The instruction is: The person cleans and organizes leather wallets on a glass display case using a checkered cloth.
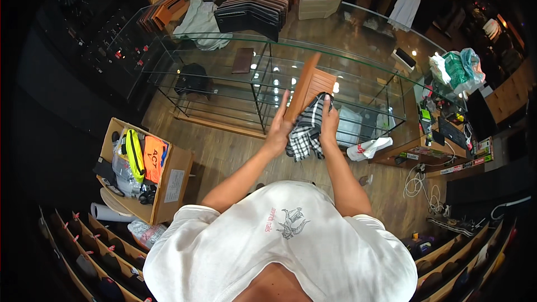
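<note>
An opened tan leather wallet (304,88) is between my hands, its card-slot side showing on the right half. My left hand (278,131) grips the wallet's lower left edge, fingers along the outside of the cover. In my right hand (330,122) is a black-and-white checked cloth (306,134), bunched against the wallet's right half, with its loose end hanging below. My right thumb presses on the cloth near the card slots. The rest of the right fingers are mostly hidden behind the cloth and wallet.
A glass display counter (358,50) stands ahead, bearing a row of wallets (254,8), a crumpled pale cloth (201,22) and a beige wallet (319,7). To the left sits an open cardboard box (176,182) of mixed goods. Cables (417,184) lie on the floor at right.
</note>
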Demonstrator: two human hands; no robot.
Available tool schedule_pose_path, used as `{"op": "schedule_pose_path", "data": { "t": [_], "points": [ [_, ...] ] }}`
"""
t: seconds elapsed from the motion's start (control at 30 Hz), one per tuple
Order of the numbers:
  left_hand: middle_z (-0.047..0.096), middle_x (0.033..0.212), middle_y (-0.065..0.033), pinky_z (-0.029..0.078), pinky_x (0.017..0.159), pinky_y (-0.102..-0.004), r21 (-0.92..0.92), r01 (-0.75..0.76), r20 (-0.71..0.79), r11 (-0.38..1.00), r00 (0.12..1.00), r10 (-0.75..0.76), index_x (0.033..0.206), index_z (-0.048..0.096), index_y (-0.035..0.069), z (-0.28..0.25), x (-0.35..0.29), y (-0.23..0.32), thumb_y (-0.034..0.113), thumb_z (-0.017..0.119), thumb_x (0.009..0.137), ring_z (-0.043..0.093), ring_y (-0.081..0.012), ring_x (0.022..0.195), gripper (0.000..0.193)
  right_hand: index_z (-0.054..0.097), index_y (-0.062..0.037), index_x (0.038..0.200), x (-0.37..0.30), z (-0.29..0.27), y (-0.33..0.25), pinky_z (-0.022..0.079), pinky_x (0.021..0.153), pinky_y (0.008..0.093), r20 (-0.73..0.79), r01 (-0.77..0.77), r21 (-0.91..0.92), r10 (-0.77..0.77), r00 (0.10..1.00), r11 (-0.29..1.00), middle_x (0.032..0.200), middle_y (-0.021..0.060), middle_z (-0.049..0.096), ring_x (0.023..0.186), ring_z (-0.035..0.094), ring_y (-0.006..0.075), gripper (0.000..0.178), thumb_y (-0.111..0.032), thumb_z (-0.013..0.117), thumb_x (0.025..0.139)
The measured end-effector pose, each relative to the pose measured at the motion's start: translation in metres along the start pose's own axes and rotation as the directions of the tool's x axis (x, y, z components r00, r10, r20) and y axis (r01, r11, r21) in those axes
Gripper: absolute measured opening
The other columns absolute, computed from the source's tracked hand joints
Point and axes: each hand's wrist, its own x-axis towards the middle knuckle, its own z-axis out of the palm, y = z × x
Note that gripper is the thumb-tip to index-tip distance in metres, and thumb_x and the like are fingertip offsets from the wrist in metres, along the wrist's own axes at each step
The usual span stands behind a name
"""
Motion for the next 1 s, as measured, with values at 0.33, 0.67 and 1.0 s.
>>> {"op": "schedule_pose_path", "data": {
  "t": [0.33,0.67,1.0],
  "points": [
    [0.034,0.157,-0.0121,0.037,0.109,-0.0296,0.458,0.135,0.323,0.878,0.895,-0.307,0.160,0.005,0.009,-0.018,0.008,-0.001,-0.002,0.076,0.081,0.043,-0.0157,0.134,0.107,0.068,0.0053,0.094,0.026,-0.005,0.091,0.049,0.075,0.0516,0.087,0.029,-0.151,-0.016,0.996,0.988,0.087,0.0289,0.067,0.086,0.065,0.0468,0.049,-0.037,0.046,0.103],
    [0.066,0.107,-0.0019,0.050,0.079,-0.0322,-0.346,0.385,-0.122,0.856,0.886,-0.448,0.122,0.058,0.008,-0.047,0.002,-0.035,0.025,0.055,0.101,0.061,-0.0126,0.093,0.027,0.067,0.0062,0.086,-0.003,-0.044,0.008,0.048,0.072,0.0448,0.196,0.095,-0.047,-0.085,0.977,0.994,0.078,0.0237,0.068,0.075,0.065,0.0379,0.058,-0.048,0.050,0.100],
    [0.066,0.124,-0.0096,0.048,0.099,-0.0315,-0.485,0.326,-0.182,0.812,0.870,-0.458,0.128,0.059,0.006,-0.059,0.020,-0.046,0.023,0.048,0.101,0.063,-0.0190,0.111,0.034,0.065,0.0051,0.103,-0.042,-0.017,0.026,0.047,0.079,0.0349,0.320,-0.209,0.285,0.113,0.941,0.935,0.089,0.0088,0.068,0.082,0.057,0.0168,0.049,-0.041,0.049,0.104]
  ]
}}
